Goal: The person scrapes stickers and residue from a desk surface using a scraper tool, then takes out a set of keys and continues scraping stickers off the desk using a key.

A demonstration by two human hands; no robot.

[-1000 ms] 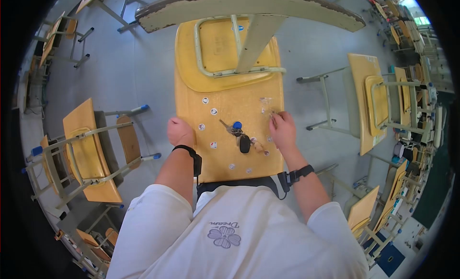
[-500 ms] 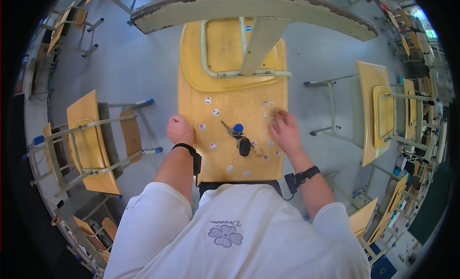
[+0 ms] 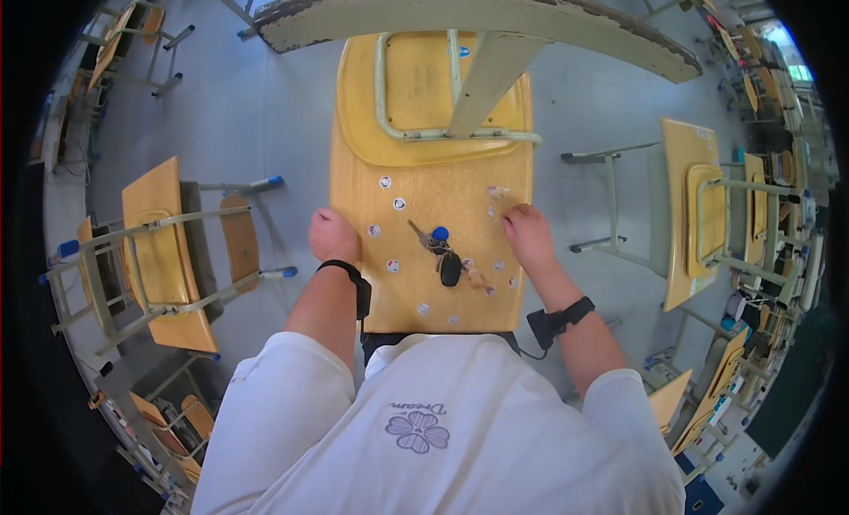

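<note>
A bunch of keys (image 3: 435, 243) lies on the yellow wooden desk (image 3: 460, 183) in front of me, with a blue round tag (image 3: 439, 234), a black key fob (image 3: 450, 269) and a small tan charm (image 3: 474, 277). My left hand (image 3: 334, 236) is closed in a fist at the desk's left edge, apart from the keys. At the right edge, my right hand (image 3: 529, 236) has its fingers curled together near a patch of clear stickers (image 3: 495, 195). Whatever its fingers may hold is hidden. Small round stickers (image 3: 399, 204) are scattered over the desktop.
An upturned chair (image 3: 433, 99) rests on the far half of the desk, its pale metal frame (image 3: 495, 19) rising toward me. More desks with upturned chairs stand left (image 3: 164, 249) and right (image 3: 694, 214). Grey floor (image 3: 592, 108) runs between them.
My right hand's fingers have drawn closer together and shifted slightly, uncovering more of the clear stickers. The left hand and the keys stay put; the view has shifted slightly.
</note>
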